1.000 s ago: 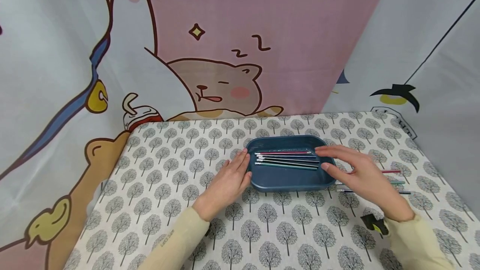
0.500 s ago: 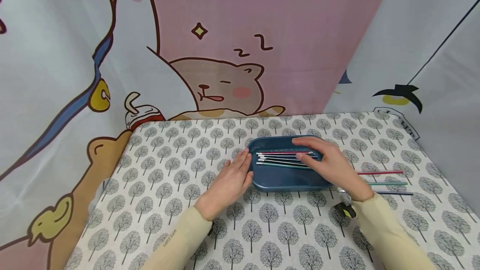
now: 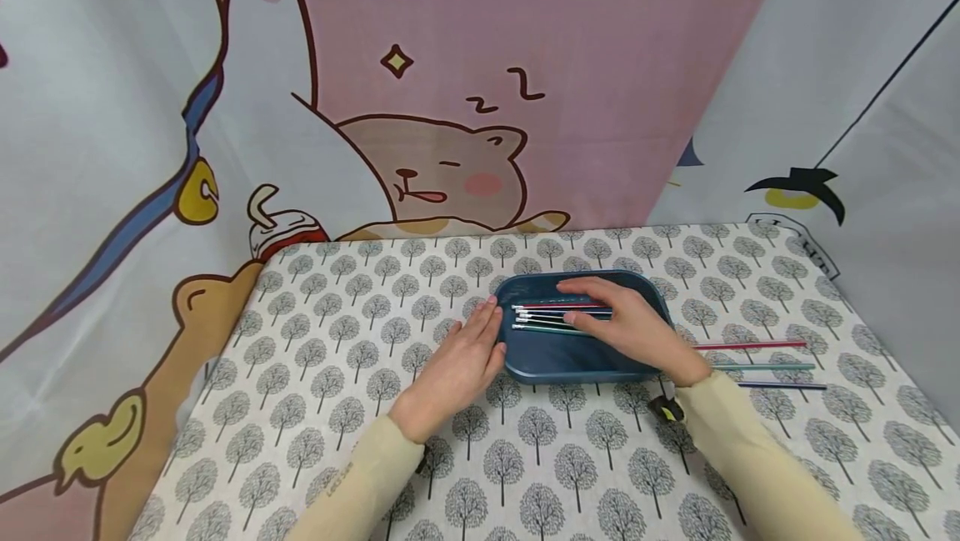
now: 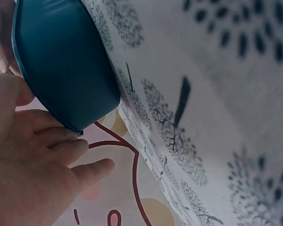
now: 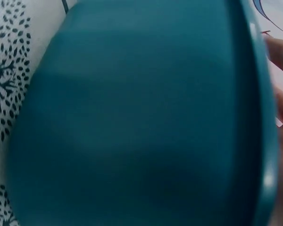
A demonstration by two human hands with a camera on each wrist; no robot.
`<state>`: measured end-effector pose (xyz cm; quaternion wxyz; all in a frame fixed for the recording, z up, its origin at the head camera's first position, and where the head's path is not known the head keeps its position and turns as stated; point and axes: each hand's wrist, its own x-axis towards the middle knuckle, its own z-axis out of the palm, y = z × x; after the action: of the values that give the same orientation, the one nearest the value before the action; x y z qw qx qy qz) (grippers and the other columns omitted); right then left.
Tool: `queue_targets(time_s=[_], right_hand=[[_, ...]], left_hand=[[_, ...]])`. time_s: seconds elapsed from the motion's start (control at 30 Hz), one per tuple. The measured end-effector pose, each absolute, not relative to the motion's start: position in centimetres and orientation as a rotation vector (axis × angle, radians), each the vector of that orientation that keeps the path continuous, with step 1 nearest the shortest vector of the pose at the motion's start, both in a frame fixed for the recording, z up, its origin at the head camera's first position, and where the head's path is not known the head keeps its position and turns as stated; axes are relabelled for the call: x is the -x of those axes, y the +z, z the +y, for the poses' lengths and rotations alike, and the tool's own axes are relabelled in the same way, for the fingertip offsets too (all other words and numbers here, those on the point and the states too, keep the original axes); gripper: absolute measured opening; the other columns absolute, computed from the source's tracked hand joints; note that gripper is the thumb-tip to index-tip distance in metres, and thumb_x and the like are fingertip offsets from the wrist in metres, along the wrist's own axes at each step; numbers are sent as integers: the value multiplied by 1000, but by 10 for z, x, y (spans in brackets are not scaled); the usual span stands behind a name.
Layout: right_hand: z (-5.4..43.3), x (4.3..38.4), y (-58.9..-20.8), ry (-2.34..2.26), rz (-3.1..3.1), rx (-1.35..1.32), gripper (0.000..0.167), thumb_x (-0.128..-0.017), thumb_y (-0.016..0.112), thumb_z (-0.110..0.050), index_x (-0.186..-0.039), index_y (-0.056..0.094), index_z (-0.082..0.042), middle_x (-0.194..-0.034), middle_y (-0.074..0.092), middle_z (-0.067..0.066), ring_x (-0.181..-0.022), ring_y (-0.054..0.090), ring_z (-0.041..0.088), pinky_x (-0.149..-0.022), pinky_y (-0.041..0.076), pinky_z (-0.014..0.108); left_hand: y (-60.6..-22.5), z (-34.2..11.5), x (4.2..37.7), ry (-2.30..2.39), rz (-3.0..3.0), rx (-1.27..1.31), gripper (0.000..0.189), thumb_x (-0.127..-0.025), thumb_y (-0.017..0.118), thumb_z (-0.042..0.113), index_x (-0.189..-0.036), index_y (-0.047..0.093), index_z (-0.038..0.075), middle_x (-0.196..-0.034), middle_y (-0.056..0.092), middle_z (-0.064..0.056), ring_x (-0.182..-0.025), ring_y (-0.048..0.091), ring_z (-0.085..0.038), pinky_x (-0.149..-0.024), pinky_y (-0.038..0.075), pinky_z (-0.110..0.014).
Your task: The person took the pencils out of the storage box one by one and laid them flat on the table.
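My right hand (image 3: pixel 630 326), fingers parted, could scatter the pencils (image 3: pixel 551 313) if my straight-fingered left hand (image 3: pixel 456 363) lets the tray (image 3: pixel 566 358) slip.

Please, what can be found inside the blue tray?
Inside the blue tray lie several pencils, red and green ones among them, their white ends toward the left. The right grip covers their other ends, so these cannot be seen.
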<state>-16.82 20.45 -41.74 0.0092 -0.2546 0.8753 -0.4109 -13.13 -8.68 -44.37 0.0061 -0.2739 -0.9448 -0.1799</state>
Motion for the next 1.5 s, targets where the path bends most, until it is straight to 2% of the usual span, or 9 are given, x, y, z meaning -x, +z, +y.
queue_targets(time_s=[0.17,0.7,1.27,1.5], right_hand=[[198,175,-425,-1266,2689,805,53,-99,73,-33,-145,60,-10,-146,59,8,-129,61,31,-98,56,53],[188,186,-442,-1186,2615,761,54,-98,74,-27,-146,58,-6,-143,62,11,-129,60,31,-100,55,53],[183,189,-451,-1060,2609,785,44,-97,75,-22,-135,66,-1,-130,70,12,-109,70,23,-93,59,45],[182,189,-453,-1006,2613,798,40,-97,76,-19,-132,69,-1,-126,72,11,-106,71,21,-91,59,45]], left_hand=[[-445,-87,131,-576,-2950,849,59,-112,41,31,-160,32,-1,-170,20,-16,-153,29,-37,-118,34,-61],[-446,-87,132,-596,-2951,843,59,-111,43,31,-160,31,-2,-169,22,-17,-153,29,-36,-117,35,-63],[-446,-87,132,-608,-2948,841,59,-111,44,30,-160,32,-3,-169,23,-18,-153,28,-36,-118,34,-63],[-446,-87,132,-603,-2951,841,60,-111,44,30,-160,31,-2,-169,23,-18,-153,29,-36,-118,34,-62]])
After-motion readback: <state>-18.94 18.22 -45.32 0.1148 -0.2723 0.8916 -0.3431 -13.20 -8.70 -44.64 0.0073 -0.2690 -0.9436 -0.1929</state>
